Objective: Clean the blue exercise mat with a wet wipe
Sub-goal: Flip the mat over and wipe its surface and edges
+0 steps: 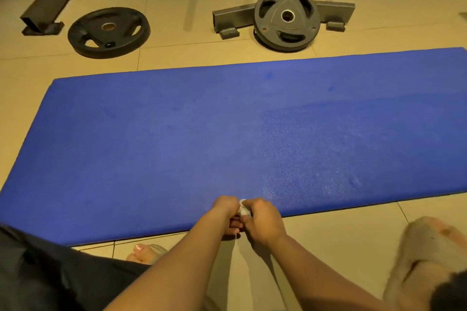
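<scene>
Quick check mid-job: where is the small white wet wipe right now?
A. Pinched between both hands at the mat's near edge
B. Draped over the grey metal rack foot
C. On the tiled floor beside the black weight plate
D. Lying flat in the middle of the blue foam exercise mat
A: the small white wet wipe is bunched between the left hand and right hand, over the near edge of the blue foam exercise mat.

The tiled floor (177, 58) carries the blue mat (202, 139), two weight plates (108, 32) and steel frames (227, 17).
</scene>
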Available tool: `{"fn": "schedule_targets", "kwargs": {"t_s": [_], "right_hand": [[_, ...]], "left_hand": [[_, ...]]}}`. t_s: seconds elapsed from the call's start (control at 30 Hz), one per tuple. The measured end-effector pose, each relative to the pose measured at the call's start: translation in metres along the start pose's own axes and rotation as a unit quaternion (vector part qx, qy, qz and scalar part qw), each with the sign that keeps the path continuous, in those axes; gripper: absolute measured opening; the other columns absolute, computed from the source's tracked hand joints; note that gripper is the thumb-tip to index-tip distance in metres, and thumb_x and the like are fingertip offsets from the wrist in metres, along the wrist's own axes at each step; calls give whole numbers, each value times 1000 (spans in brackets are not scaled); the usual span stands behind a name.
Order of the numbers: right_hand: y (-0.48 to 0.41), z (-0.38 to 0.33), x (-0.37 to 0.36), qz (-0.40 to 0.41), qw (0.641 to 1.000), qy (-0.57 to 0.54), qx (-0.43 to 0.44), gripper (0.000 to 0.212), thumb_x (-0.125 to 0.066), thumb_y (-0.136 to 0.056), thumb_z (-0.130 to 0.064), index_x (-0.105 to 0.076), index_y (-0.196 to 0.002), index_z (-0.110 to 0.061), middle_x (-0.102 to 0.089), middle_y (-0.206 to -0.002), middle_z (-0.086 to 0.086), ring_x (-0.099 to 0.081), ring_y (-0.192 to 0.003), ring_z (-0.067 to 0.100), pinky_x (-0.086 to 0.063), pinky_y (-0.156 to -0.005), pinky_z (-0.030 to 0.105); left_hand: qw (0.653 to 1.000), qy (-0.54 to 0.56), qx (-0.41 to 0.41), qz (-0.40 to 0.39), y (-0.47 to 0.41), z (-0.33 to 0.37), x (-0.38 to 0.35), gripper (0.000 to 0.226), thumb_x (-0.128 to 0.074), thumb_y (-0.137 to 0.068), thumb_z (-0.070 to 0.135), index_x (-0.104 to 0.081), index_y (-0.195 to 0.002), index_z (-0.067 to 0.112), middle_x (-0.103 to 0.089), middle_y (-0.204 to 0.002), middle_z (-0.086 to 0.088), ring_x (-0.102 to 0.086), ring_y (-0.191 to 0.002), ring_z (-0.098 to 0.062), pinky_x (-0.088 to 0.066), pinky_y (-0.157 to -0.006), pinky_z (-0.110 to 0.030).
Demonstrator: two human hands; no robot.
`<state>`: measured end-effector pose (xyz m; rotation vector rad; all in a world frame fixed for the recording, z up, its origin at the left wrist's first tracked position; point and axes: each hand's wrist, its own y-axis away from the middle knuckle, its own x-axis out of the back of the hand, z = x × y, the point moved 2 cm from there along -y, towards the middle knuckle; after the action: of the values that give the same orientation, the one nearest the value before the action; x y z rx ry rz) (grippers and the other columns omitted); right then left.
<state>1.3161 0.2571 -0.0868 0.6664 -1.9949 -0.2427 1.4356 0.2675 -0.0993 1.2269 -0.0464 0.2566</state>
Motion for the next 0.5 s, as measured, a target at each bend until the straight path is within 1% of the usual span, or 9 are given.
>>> {"fn": "schedule_targets", "kwargs": {"t_s": [0.07,0.1,0.17,0.23,0.27,0.33,0.4,0.43,0.5], "right_hand": [[-1,-9,-9,21,999,2,-24,9,-56,-91,-26,-64,-90,-24,-68,-102,3,-64,-98,29,-43,-72,35],[-3,-10,-13,28,999,9,-26,9,-55,-92,-25,-61,-86,-23,-67,-101,4,-63,-97,30,-40,-70,35],[-10,-10,-15,46,998,30,-28,11,-53,-95,-26,-59,-87,-21,-66,-101,5,-63,-96,32,-35,-68,36],[-15,-4,-15,59,997,37,-42,11,-52,-98,-26,-61,-94,-20,-64,-105,5,-62,-95,32,-35,-68,36],[-16,2,-11,68,996,36,-54,11,-52,-99,-25,-62,-96,-20,-62,-107,5,-63,-94,32,-36,-69,36],[-15,16,2,90,992,34,-82,11,-51,-100,-22,-61,-101,-19,-58,-112,6,-63,-94,32,-39,-71,37],[-13,37,22,123,984,6,-128,11,-51,-99,-17,-61,-103,-15,-57,-114,9,-63,-93,34,-40,-71,37],[-13,49,30,135,979,-17,-152,10,-52,-98,-14,-60,-103,-13,-58,-114,10,-63,-92,35,-41,-70,36],[-15,65,38,149,969,-59,-190,9,-55,-95,-10,-60,-103,-9,-60,-111,14,-62,-89,37,-43,-69,37]], "left_hand": [[999,-37,-14,10,-2,6,7,22,-42,-91,6,-55,-73,4,-56,-55,-12,-52,-48,-25,-44,-54,-27],[997,-64,-31,32,-5,10,11,18,-45,-89,7,-55,-74,5,-57,-58,-13,-51,-51,-26,-44,-58,-30],[976,-160,-99,112,-6,14,25,17,-54,-91,15,-54,-75,9,-57,-68,-11,-52,-63,-29,-43,-61,-31],[923,-304,-161,171,-2,12,43,18,-60,-92,25,-59,-79,12,-61,-79,-9,-55,-73,-29,-43,-62,-32],[896,-362,-180,181,2,12,54,18,-61,-93,29,-62,-86,13,-65,-88,-9,-59,-80,-30,-46,-66,-34],[846,-466,-199,169,8,16,76,22,-61,-96,34,-64,-98,13,-66,-100,-9,-63,-92,-31,-50,-73,-37],[792,-553,-197,164,15,21,94,23,-60,-96,36,-60,-102,14,-62,-107,-10,-60,-94,-29,-53,-77,-41],[774,-580,-191,169,17,22,102,26,-61,-96,37,-58,-109,15,-59,-114,-11,-58,-98,-29,-54,-82,-44],[733,-626,-190,185,14,26,113,51,-67,-93,42,-49,-134,17,-49,-131,-12,-53,-116,-32,-53,-90,-44]]}}
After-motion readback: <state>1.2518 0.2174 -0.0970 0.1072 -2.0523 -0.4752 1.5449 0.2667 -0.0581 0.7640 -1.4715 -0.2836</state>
